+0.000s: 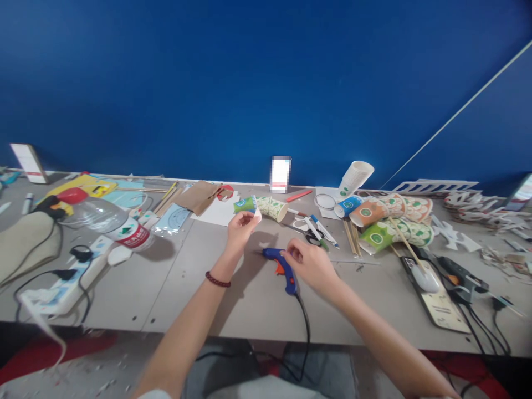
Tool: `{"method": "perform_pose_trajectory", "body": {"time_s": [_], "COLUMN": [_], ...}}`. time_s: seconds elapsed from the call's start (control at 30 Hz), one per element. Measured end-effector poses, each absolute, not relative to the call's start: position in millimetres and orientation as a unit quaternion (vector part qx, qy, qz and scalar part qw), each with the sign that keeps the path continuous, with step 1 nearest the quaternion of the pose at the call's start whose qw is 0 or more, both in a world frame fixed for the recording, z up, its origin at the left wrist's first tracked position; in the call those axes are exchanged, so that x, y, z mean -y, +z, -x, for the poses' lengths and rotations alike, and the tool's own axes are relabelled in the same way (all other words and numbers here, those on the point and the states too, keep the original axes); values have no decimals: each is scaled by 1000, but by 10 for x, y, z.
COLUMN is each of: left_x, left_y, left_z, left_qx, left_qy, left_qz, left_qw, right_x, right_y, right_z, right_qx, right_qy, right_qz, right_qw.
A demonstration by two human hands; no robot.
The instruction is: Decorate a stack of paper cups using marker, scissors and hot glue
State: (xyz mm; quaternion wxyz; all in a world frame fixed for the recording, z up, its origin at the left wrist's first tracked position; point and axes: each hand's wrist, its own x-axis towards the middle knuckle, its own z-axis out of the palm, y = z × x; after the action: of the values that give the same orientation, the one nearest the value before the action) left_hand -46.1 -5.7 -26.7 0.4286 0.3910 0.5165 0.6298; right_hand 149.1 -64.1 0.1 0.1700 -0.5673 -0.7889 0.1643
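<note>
My left hand is raised over the middle of the table, thumb and fingers pinched on a small white piece of paper. Below it to the right, a blue hot glue gun with an orange trigger lies with its nozzle pointing left and its black cord running off the front edge. My right hand is at the gun's rear end, fingers curled together, fingertips against or just over the blue body. Whether they grip the gun or something small is hidden. Behind my left hand lie patterned paper cups.
Scissors and markers lie beyond my right hand. More stacked cups are farther right, near a phone-like board. At left are a plastic bottle and a power strip. A blue wall closes the back.
</note>
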Motion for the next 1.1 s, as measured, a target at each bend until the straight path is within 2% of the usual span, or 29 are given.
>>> {"method": "perform_pose_trajectory", "body": {"time_s": [0.17, 0.4, 0.6, 0.73, 0.8, 0.9, 1.0, 1.1], "left_x": [165, 217, 157, 158, 145, 36, -206, -502], "left_y": [-60, 159, 162, 214, 226, 185, 99, 34], "left_z": [388, 359, 306, 228, 203, 222, 307, 393], "left_qx": [-491, -433, -423, -413, -413, -449, -483, -449], "left_qy": [571, 531, 498, 463, 440, 420, 439, 344], "left_qz": [-381, -307, -274, -307, -345, -482, -668, -810], "left_qw": [536, 660, 705, 721, 719, 625, 357, 157], "right_x": [371, 49, -5, -41, -76, -133, -186, -263], "right_y": [39, -135, -129, -120, -117, -86, -30, -1], "right_z": [-1358, -1261, -1377, -1509, -1558, -1580, -1563, -1565], "right_qx": [850, 865, 863, 866, 853, 782, 660, 546], "right_qy": [14, -148, -155, -141, -133, -80, 59, 249], "right_qz": [430, 314, 288, 293, 293, 346, 431, 481], "right_qw": [305, 363, 385, 380, 411, 512, 613, 639]}}
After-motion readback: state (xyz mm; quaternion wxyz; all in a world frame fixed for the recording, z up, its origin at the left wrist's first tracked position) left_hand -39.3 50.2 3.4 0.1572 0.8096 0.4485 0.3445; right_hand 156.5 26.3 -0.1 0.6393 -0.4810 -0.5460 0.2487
